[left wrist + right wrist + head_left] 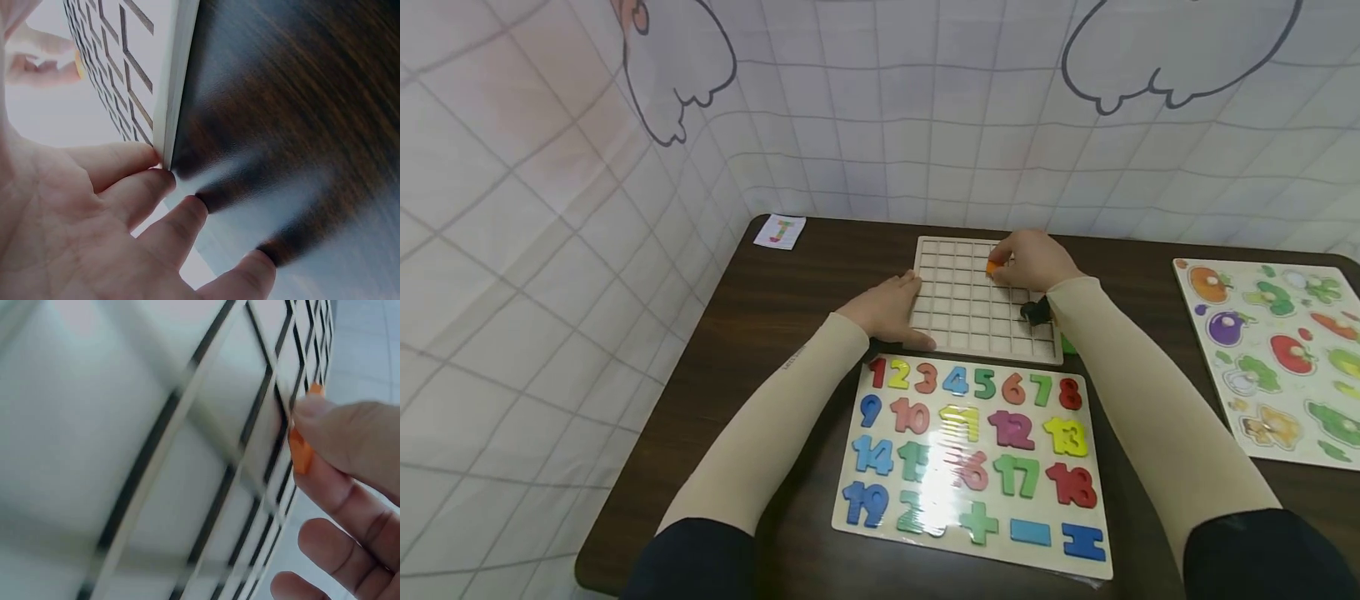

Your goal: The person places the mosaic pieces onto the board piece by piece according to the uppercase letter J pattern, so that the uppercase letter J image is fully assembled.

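Observation:
A pale wooden grid board lies near the back of the dark table. My left hand rests at its left edge; in the left wrist view, the fingertips touch the board's side and the tabletop. Over the upper right of the grid, my right hand pinches a small orange piece between thumb and finger. In the right wrist view the piece is at the grid's surface; whether it sits in a cell I cannot tell. My right hand and wrist hide part of the board.
A number puzzle board lies in front of the grid board. At the right is a vegetable puzzle board. A small picture card lies at the back left corner. A green piece shows beside my right forearm.

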Demonstrator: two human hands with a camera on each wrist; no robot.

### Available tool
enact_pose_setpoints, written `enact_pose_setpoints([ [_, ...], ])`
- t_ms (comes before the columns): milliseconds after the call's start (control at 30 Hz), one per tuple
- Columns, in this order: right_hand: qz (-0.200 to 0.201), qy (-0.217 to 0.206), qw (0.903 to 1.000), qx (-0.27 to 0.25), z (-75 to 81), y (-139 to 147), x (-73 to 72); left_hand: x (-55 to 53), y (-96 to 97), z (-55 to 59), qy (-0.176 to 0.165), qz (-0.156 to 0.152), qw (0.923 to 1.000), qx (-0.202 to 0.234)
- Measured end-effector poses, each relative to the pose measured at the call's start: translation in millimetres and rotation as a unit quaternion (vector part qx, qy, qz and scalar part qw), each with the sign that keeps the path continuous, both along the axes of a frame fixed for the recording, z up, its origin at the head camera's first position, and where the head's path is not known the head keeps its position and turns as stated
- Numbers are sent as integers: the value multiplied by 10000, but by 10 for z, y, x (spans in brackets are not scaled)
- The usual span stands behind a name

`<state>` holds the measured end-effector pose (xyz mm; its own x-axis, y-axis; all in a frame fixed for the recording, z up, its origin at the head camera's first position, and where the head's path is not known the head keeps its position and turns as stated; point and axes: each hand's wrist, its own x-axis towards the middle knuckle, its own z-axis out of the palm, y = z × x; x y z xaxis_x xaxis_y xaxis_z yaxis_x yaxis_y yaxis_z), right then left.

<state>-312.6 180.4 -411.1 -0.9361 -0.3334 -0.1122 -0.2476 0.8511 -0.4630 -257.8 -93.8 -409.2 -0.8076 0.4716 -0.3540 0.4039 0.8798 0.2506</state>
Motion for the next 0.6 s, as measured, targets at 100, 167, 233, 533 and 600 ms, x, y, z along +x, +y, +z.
enact_pose_setpoints([
  [100,139,73,9999,66,-27,-155,-77,5,-3,14,-26,-7,10000,7],
  [167,196,128,9997,108,-41,-225,-107,14,7,16,-30,-5,10000,10],
  [233,266,220,9993,118,-49,-286,-138,22,12,13,-20,4,10000,3],
  [533,355,278,9987,239,-56,-473,-239,22,5,8,19,-1,10000,-70],
  [600,298,248,9991,191,-57,-495,-241,20,-3,8,29,0,10000,-81],
])
